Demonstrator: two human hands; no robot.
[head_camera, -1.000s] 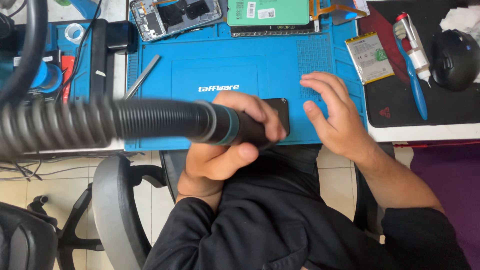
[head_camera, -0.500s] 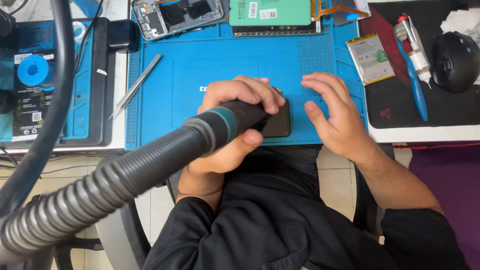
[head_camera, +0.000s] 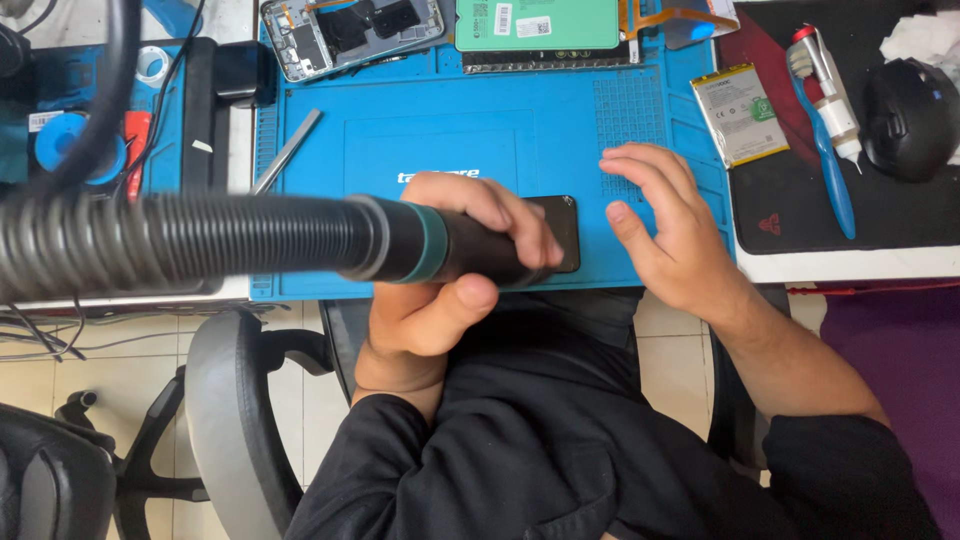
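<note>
My left hand (head_camera: 440, 290) grips the black nozzle (head_camera: 480, 252) of a ribbed grey hose (head_camera: 180, 245) that runs off to the left. The nozzle's tip lies over a dark phone (head_camera: 562, 228) lying flat near the front edge of the blue work mat (head_camera: 440, 140). My right hand (head_camera: 665, 225) rests flat on the mat just right of the phone, fingers spread, holding nothing. Most of the phone is hidden by my left fingers and the nozzle.
At the mat's far edge lie an opened phone body (head_camera: 350, 30) and a green panel (head_camera: 535, 22). Metal tweezers (head_camera: 285, 150) lie at left. A battery (head_camera: 740, 112), blue tool (head_camera: 825, 160), glue bottle (head_camera: 828, 85) and black mouse (head_camera: 905, 118) sit at right. A chair (head_camera: 230, 420) stands below.
The hose has swung back up from a diagonal droop to lie level across the left side. Both hands and the phone stay in place.
</note>
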